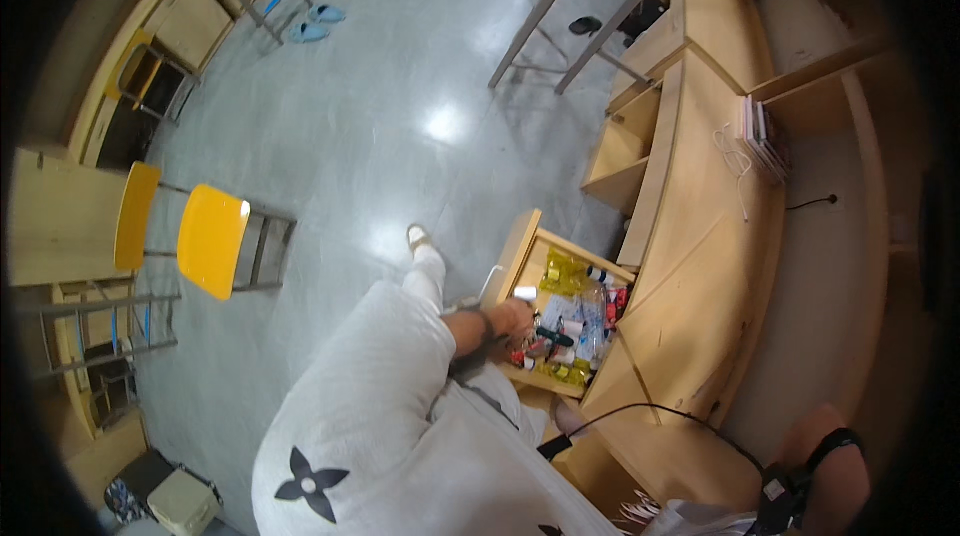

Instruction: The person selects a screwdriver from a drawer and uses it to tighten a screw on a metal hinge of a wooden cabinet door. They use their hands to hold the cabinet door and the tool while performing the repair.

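My left hand (pixel 515 320) reaches over the front of a pulled-out wooden drawer (pixel 522 248), its fingers bent down and bunched among the contents. A dark bottle-like thing (pixel 554 336) lies right at the fingertips. What the fingers close on is hidden. Around the hand are a white roll-shaped thing (pixel 525 293), a yellow package (pixel 563 272), a clear plastic bottle (pixel 592 308) and another yellow package (pixel 566 373). At the lower right, my right hand (pixel 818 424) shows dimly above a black wristband, over the desk side; its fingers cannot be made out.
A long wooden desk (pixel 690 226) runs along the right, with books (pixel 762 141) and a white cable (pixel 738 158) on it. A black cable (pixel 660 406) crosses the near desk. Yellow chairs (pixel 214 241) stand left. Metal ladder legs (pixel 545 21) and blue slippers (pixel 312 28) are farther off.
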Available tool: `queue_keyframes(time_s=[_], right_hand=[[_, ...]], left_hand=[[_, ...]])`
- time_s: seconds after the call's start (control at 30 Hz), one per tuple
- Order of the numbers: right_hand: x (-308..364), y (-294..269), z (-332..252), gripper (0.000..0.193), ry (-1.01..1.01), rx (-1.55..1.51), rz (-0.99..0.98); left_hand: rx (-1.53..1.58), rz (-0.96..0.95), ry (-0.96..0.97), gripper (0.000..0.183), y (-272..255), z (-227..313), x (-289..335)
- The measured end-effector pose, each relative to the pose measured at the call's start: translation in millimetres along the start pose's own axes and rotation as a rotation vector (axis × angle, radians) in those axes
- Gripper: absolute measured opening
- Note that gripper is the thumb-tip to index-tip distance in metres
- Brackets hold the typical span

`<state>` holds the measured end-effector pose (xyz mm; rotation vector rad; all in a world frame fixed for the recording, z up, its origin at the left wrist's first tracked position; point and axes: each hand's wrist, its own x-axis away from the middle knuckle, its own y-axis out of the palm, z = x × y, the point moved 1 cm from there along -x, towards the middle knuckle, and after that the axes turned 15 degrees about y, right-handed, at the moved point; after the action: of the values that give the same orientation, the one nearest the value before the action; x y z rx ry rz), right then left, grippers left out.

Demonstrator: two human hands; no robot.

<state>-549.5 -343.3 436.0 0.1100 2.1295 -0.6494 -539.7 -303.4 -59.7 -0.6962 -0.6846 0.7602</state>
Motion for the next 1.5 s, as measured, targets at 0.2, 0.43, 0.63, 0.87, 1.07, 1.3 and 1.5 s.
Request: queue_keyframes(time_s=[0.2, 0.43, 0.63, 0.87, 1.07, 1.3, 1.5], right_hand=[[-2.1, 3.9, 14.5, 0.023, 0.024, -0.165, -0.019], [-15.3, 0.8, 30.6, 0.024, 0.141, -0.437, -0.001], [-37.8, 0.2, 32.9, 0.024, 0.091, -0.773, -0.013], [-48.8, -4.4, 44.4, 0.025, 0.063, -0.893, -0.028], [-51.6, -3.6, 23.6, 0.025, 0.025, -0.944, -0.054], [-43.2, -40.8, 49.8, 0.026, 0.086, -0.996, 0.011], [170.9, -12.2, 166.3, 0.021, 1.21, -0.328, 0.338]], left_hand=[[0.051, 0.064, -0.071, 0.035, 57.5, -25.5, -34.9], [0.128, -0.03, -0.013, 0.036, -0.7, 4.1, -16.6], [0.013, -0.059, -0.026, 0.023, 26.9, -20.3, -32.3], [0.038, -0.012, -0.022, 0.026, 53.2, -40.1, -36.3], [0.077, 0.117, -0.117, 0.02, 51.3, -45.4, -24.9], [0.05, 0.178, -0.047, 0.018, 60.8, -41.7, -42.4], [0.016, 0.296, -0.019, 0.023, 82.0, -65.4, -41.0]])
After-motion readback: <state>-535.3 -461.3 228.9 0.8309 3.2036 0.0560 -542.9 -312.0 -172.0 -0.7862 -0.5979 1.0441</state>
